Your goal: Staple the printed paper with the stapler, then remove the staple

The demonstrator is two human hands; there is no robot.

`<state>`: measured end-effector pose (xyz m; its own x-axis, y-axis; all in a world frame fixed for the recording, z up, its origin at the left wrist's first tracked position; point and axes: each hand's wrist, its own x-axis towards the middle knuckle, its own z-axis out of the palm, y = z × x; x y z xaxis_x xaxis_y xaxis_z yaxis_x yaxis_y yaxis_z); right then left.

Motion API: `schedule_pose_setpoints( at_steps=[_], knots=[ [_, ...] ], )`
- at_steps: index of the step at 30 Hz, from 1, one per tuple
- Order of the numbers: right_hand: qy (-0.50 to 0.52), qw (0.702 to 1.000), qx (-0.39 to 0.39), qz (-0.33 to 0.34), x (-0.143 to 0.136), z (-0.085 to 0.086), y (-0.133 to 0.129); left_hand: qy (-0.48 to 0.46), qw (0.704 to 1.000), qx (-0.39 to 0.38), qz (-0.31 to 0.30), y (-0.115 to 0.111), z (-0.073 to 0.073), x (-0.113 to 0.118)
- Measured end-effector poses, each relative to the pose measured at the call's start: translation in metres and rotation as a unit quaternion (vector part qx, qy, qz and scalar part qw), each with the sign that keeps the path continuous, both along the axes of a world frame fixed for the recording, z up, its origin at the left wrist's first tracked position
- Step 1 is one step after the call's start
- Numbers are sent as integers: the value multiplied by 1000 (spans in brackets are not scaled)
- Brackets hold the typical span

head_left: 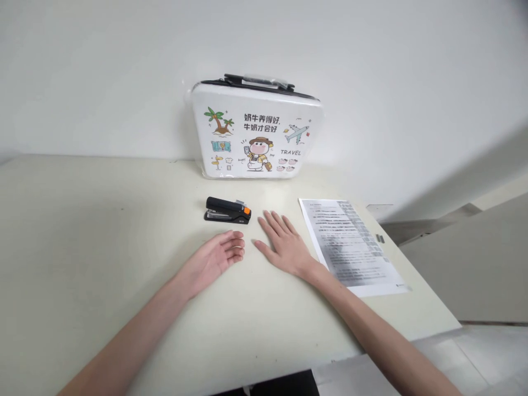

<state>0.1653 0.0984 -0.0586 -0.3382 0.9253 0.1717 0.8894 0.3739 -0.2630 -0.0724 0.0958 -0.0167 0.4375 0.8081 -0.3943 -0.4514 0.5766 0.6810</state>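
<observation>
My left hand (214, 257) rests on its side on the table, palm turned to the right, fingers loosely curved with nothing in them. Palm down on the tabletop lies my right hand (284, 242), its fingers spread and holding nothing. A black stapler (226, 211) with an orange piece at its right end lies just beyond both hands, touched by neither. To the right of my right hand are printed sheets of paper (346, 242), flat on the table and partly in shadow.
A white case (256, 132) with cartoon travel prints and a black handle stands against the wall (103, 71) at the back. Small grey staple strips (380, 238) lie by the right edge of the pale table (82, 247). Tiled floor (457, 363) shows at the lower right.
</observation>
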Motion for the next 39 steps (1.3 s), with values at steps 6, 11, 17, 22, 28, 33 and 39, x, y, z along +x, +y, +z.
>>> schedule_pose_setpoints(
  at_steps=[6, 11, 17, 22, 28, 33, 39],
  knots=[
    [0, 1000, 1, 1, 0, -2, -1, -10, 1000, 6, -10, -1, 0, -1],
    [-1, 1000, -5, -3, -1, 2, -2, -23, 999, 30, -28, -1, -2, -2],
    [-3, 1000, -12, -4, -1, 3, -2, -21, 999, 36, -23, -3, -1, -2],
    [1, 1000, -9, -5, 0, 3, -2, -31, 999, 33, -22, -4, 1, -2],
    [3, 1000, -8, -5, 0, 3, -3, -34, 999, 19, -15, -3, 2, -1],
    [9, 1000, -3, -1, 0, 1, -3, -36, 999, 7, -4, -3, 2, 0],
    [9, 1000, -2, -1, 0, 3, -3, -29, 1000, 2, 2, -4, 5, 2]
  ],
)
